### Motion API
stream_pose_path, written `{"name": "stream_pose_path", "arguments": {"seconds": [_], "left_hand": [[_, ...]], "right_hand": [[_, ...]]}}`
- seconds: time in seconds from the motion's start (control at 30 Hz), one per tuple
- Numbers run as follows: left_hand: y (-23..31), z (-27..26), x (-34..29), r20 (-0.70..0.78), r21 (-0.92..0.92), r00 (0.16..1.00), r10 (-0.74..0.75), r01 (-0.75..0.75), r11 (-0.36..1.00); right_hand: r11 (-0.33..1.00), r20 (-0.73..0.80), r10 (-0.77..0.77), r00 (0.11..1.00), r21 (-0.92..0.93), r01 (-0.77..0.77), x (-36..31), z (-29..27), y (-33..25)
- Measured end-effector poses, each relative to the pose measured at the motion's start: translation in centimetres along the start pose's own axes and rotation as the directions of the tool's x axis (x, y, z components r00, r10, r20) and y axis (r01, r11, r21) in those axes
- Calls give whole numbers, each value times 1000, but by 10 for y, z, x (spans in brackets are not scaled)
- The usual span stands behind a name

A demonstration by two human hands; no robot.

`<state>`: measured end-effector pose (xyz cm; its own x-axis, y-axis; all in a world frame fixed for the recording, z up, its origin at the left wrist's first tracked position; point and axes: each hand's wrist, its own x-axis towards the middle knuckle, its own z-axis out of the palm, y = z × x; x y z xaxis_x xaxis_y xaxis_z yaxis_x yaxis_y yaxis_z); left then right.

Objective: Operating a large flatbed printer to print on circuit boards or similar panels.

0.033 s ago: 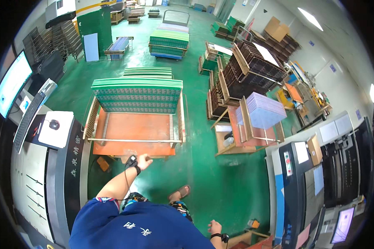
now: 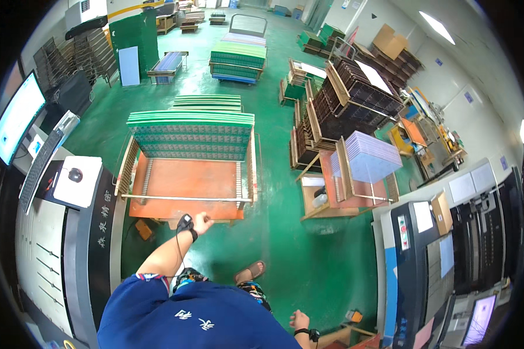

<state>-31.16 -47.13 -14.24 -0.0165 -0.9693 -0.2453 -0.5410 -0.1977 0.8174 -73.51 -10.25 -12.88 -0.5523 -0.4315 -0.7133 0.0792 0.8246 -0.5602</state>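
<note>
Monitor point(image 2: 16, 116): far left from where I watch, lit, above a keyboard point(image 2: 43, 163) and a mouse point(image 2: 74, 174) on its white pad.
Machine cabinet point(image 2: 93, 232): dark front just left of the left arm.
Left hand point(image 2: 201, 223): stretched forward to the near edge of the orange cart point(image 2: 186, 183), fingers curled at that edge; I judge it closed on the edge, though I cannot tell how tightly. A small black device sits at the wrist with a cord running back along the arm.
Orange cart: straight ahead on the green floor point(image 2: 285, 244), its bed bare, green panels point(image 2: 191, 135) stacked upright at its far end.
Risk, left: if I pull hard, I judge the upright panels could tip forward onto the bare bed, or the cart could roll onto the sandalled foot point(image 2: 250, 270) just behind it.
Right hand point(image 2: 300, 320): low by my side, near a wooden piece, holding nothing I can see; fingers loosely bent.
Risk, right: the second cart point(image 2: 355, 180) with pale sheets stands near; a swing could clip it.
</note>
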Motion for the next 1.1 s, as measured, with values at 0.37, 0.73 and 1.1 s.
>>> {"name": "stream_pose_path", "arguments": {"seconds": [0.37, 0.73, 1.1], "left_hand": [[124, 1, 58, 14, 755, 992, -128, 73, 652], [105, 2, 86, 125, 385, 697, -707, 622, 681], [170, -22, 118, 308, 876, 769, -560, 0, 482]], "right_hand": [[945, -34, 240, 970, 236, -226, 104, -111, -29], [963, 74, 224, 972, 138, -232, 132, -96, -96], [910, 95, 315, 944, 251, -329, 185, -103, -159]]}}
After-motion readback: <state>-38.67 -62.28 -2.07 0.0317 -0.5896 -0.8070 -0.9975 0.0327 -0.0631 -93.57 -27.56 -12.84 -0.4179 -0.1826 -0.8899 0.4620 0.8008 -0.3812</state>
